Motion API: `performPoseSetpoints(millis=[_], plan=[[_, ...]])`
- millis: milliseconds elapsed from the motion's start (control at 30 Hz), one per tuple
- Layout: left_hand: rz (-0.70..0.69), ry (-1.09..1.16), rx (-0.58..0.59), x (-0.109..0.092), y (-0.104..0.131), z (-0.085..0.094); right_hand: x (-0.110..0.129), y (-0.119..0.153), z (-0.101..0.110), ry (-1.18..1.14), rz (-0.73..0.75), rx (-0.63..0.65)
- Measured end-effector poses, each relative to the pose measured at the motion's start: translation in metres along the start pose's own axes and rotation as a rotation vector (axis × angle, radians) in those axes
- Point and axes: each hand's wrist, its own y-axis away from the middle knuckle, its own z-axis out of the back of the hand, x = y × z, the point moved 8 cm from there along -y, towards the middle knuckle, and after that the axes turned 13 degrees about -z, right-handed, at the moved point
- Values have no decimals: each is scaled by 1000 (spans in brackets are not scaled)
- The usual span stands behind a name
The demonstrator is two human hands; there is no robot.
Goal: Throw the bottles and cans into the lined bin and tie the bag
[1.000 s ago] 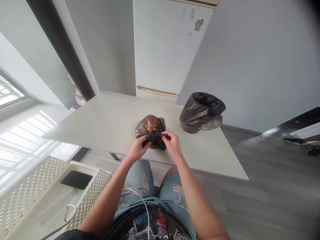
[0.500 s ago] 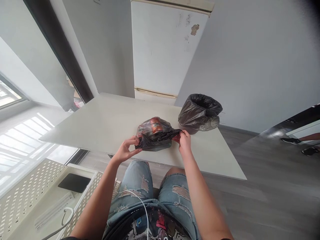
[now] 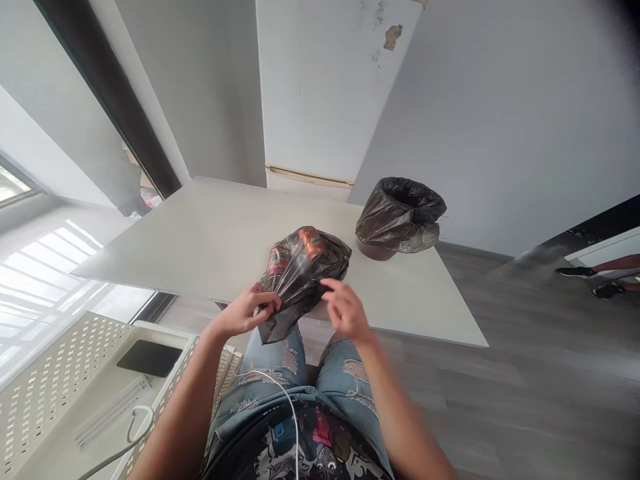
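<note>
A thin black plastic bag lies at the front edge of the white table, with red and orange items showing through it. Its loose end hangs over the edge towards my lap. My left hand pinches the gathered plastic at the bag's left front. At the bag's right side is my right hand, fingers apart and slightly blurred, the index finger at the plastic; it grips nothing visible.
A bin lined with a black bag stands at the right of the white table. At lower left, a perforated cream tray holds a dark flat object and a cable. A person's feet show far right.
My right hand has let go of the bag's twisted right end and moved down and left. The bag has turned, its loose end now hanging towards me. The view has tilted slightly down.
</note>
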Motion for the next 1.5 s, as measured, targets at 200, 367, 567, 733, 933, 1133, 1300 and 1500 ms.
performPoseSetpoints(millis=[200,367,567,733,933,1133,1300,1500], plan=[[82,-377,-95,23,-7,0,10,14,-35,296,118,189],[85,-554,-230,25,-10,28,-20,-8,-9,429,-146,27],[90,-622,-301,11,-26,46,-48,-29,11,454,-342,-88],[72,-630,-183,8,-24,36,-2,-23,-4,356,-11,-56],[201,-733,-88,11,-2,41,-1,-3,-54,510,193,211],[279,-859,-167,9,-3,59,-65,-26,-13,617,-48,108],[66,-668,-434,-12,-15,59,-53,-25,35,478,-200,-227],[-91,-490,-614,-40,-15,63,33,4,-25,307,-2,-144]])
